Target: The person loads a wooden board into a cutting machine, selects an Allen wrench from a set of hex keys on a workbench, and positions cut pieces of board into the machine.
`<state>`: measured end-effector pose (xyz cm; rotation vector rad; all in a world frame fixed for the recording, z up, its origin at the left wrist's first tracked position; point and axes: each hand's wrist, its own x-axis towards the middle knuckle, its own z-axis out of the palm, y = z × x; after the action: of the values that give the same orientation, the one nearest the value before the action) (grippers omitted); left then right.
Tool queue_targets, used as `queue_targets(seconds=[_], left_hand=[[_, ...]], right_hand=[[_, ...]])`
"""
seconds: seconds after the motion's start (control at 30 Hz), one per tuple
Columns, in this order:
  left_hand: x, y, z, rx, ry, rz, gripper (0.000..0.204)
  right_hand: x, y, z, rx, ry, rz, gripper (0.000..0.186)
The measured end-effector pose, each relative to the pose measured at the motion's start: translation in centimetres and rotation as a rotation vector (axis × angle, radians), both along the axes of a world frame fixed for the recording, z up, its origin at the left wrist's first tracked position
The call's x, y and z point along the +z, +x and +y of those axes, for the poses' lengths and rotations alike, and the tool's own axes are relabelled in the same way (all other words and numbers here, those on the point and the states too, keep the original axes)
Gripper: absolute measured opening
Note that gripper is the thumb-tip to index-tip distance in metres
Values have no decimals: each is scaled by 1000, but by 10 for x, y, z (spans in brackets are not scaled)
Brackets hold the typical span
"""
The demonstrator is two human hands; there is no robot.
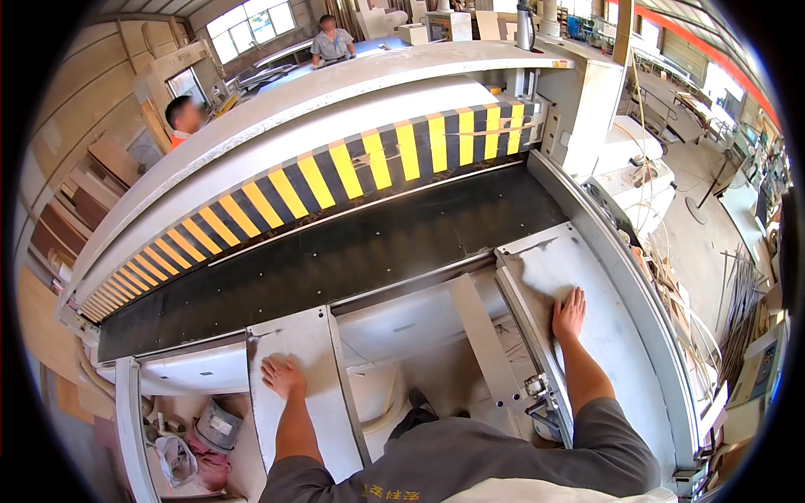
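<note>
My left hand (pixel 283 376) lies with its fingers spread on a pale metal table panel (pixel 289 423), close to that panel's far end. On the wider panel (pixel 616 335) at the right, my right hand (pixel 569 313) rests flat, fingers stretched out, near a dark worn patch. Neither hand holds anything. Beyond both panels runs the long black bed (pixel 335 260) of a large machine, dotted with small pale spots. Above the bed stretches a guard with yellow and black stripes (pixel 340 172), under a broad whitish beam (pixel 319 96).
Between the panels is an open gap with a beige crossbar (pixel 486 339). A bucket (pixel 218 425) and bags sit below at the left. One person (pixel 333 42) stands behind the machine, another (pixel 181 121) at far left. Thin rods (pixel 732 293) lean at the right.
</note>
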<state>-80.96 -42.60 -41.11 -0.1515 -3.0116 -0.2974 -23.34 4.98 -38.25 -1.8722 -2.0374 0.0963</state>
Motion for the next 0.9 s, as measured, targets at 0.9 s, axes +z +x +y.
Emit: queue_targets(seconds=[0.9], left_hand=[[-8,-5,-4,-2,-26,17,63]], right_hand=[[-7,2,2,5,31,-11,65]])
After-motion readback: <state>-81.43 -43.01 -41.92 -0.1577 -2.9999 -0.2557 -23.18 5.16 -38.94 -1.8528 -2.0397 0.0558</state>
